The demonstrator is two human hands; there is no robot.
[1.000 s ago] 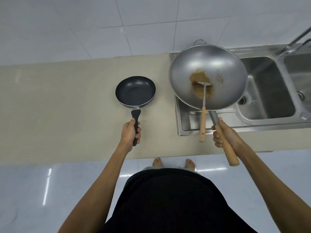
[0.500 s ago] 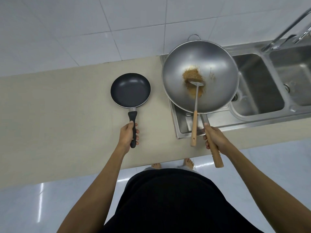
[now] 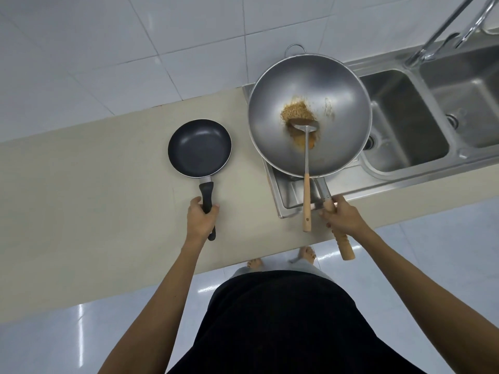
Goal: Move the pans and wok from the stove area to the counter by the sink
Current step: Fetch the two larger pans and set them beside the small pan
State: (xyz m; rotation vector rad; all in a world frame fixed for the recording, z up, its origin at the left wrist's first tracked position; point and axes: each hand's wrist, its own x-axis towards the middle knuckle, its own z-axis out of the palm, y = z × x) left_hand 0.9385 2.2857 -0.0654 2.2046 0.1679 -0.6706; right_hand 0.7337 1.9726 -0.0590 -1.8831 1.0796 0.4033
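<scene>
A small black frying pan (image 3: 199, 147) sits on the beige counter (image 3: 94, 184), left of the sink. My left hand (image 3: 202, 217) is wrapped around its black handle. A large steel wok (image 3: 337, 103) with brown food in its bottom lies over the sink's left drainboard (image 3: 290, 197). A metal ladle with a wooden grip (image 3: 306, 184) rests inside the wok, its grip sticking out toward me. My right hand (image 3: 342, 217) grips the wok's wooden handle (image 3: 344, 247).
A steel double sink (image 3: 405, 122) with a tap (image 3: 445, 28) fills the right side. White wall tiles rise behind the counter. The counter's front edge runs just past my hands, with glossy floor and my bare feet below.
Pan and wok keep their places on the counter and drainboard, and both hands keep their grips. The view has tilted, so everything sits a little lower and further left in frame.
</scene>
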